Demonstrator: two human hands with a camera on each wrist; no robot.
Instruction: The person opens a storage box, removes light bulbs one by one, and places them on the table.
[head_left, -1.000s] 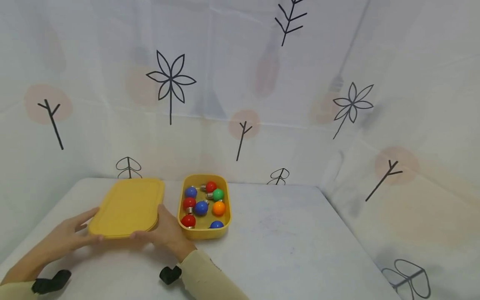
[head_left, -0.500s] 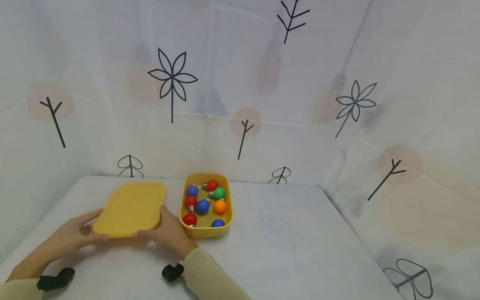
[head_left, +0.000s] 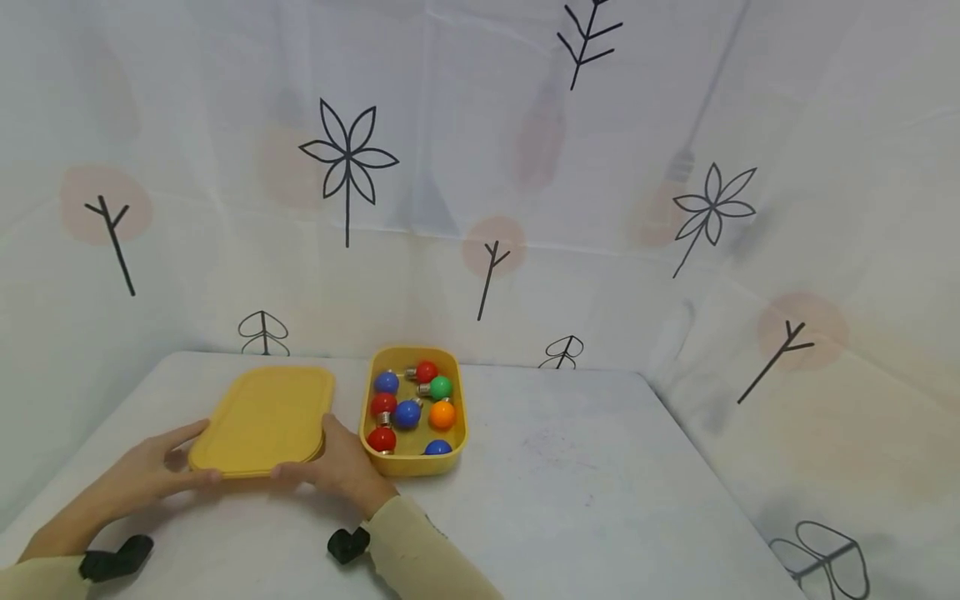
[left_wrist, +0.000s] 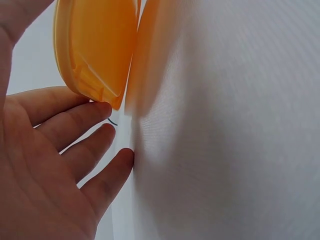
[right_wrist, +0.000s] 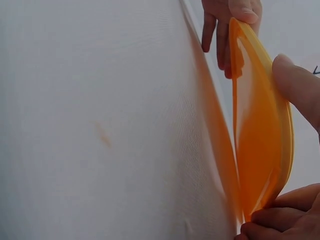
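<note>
A flat yellow lid (head_left: 266, 421) with rounded corners is held between both hands at the left of the table. My left hand (head_left: 153, 465) grips its left near corner, thumb at the near edge and fingers at the side. At the right near corner, my right hand (head_left: 345, 467) holds it the same way. In the left wrist view the lid (left_wrist: 102, 40) is tilted, its near edge raised off the white surface. The right wrist view shows its underside (right_wrist: 260, 125) in orange shade. Whether anything lies beneath its far part, I cannot tell.
Just right of the lid stands an open yellow box (head_left: 412, 468) holding several coloured toy bulbs with metallic bases, such as an orange bulb (head_left: 442, 414). The white table (head_left: 570, 467) ends at a printed cloth backdrop (head_left: 420, 275). Another cloth side bounds it at the right.
The lid's far edge sits slightly lower and nearer than a second ago, with both hands keeping their hold. The whole head view has shifted a little; the box and bulbs stay in place.
</note>
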